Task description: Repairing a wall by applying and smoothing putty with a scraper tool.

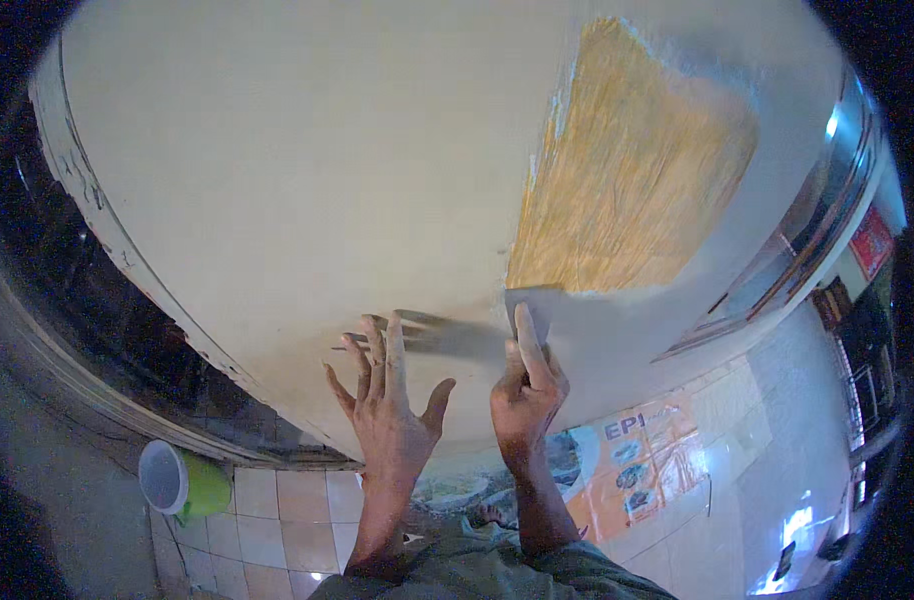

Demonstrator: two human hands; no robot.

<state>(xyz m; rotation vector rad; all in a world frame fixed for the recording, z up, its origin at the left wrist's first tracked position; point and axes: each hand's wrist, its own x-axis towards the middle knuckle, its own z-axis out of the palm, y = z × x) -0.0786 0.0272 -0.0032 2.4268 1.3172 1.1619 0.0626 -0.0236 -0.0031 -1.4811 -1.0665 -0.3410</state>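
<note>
Pale wall (307,180) carries an ochre patch (637,170) just beyond the right grip (529,395), closed on a flat grey blade (539,298), perhaps a scraper, at its fingertips: likely light, stiff, best held by its near end. Left grip (392,425): fingers splayed.

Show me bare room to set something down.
Floor tiles between the green bucket and left forearm look bare. Crowded: beside the right forearm, where the orange sheet lies, and the wall by the right hand and its grey tool.
</note>
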